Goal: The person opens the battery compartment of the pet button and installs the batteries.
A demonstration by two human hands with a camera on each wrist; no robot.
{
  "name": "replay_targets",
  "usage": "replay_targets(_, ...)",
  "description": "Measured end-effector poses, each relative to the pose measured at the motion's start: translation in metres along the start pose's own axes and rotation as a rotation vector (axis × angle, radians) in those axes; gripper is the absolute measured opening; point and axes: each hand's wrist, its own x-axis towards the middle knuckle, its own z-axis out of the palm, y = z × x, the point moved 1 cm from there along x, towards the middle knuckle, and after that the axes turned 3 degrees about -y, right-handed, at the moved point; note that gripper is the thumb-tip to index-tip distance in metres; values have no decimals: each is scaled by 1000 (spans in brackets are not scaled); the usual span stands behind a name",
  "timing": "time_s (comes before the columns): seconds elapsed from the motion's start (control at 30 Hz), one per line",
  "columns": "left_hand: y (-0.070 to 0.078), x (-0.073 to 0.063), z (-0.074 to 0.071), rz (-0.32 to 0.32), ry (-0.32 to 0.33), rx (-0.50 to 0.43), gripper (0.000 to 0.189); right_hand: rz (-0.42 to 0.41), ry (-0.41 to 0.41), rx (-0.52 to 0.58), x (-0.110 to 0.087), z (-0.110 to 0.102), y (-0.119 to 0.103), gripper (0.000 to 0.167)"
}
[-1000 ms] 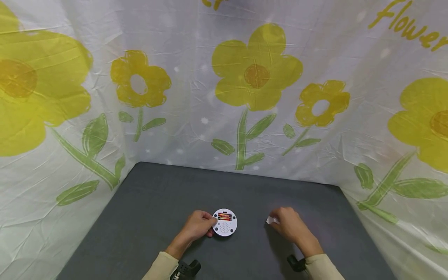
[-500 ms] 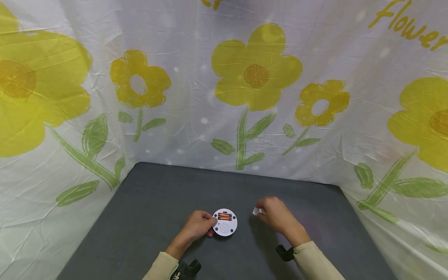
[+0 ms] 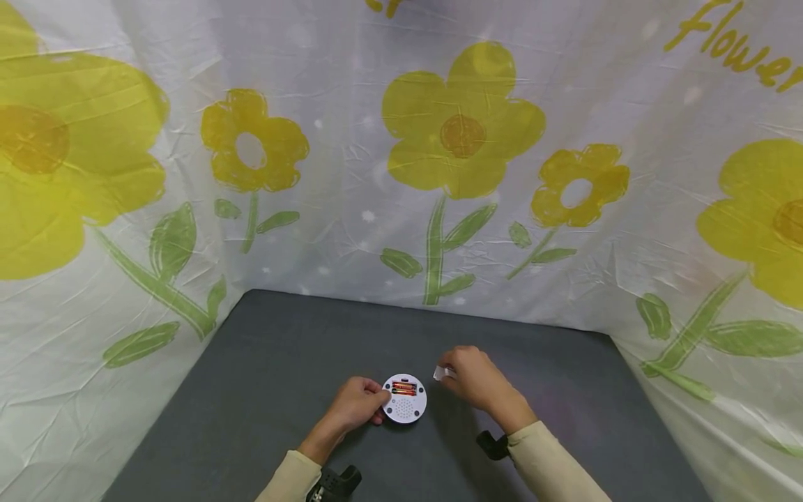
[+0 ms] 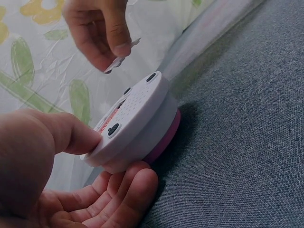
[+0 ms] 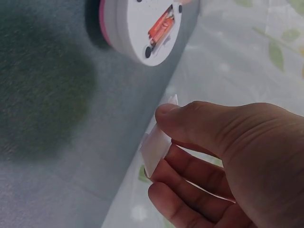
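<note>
A round white device (image 3: 404, 408) with a pink lower part lies upside down on the table. Two red and gold batteries (image 3: 403, 389) sit in its uncovered battery compartment, near a patch of small holes and several dark feet. My left hand (image 3: 357, 404) grips the device by its left edge, thumb on top and fingers against the side. Just to the right, apart from the device, my right hand (image 3: 473, 376) pinches a small white battery cover (image 5: 156, 149) between thumb and fingers. In the left wrist view this cover hangs above the device's far side.
The dark grey table (image 3: 301, 341) spreads around both hands. Behind it and at the sides hangs a white curtain (image 3: 339, 209) printed with yellow flowers. Each wrist wears a black camera mount.
My right hand has moved left with the battery cover, closer to the round device. The left hand and the device have stayed in place.
</note>
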Motion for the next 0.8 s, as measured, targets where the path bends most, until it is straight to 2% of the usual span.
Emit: replay_targets(0.8,0,-1,-1,17,-8,-4,14,-43,-38,3,26,-1,-27,13)
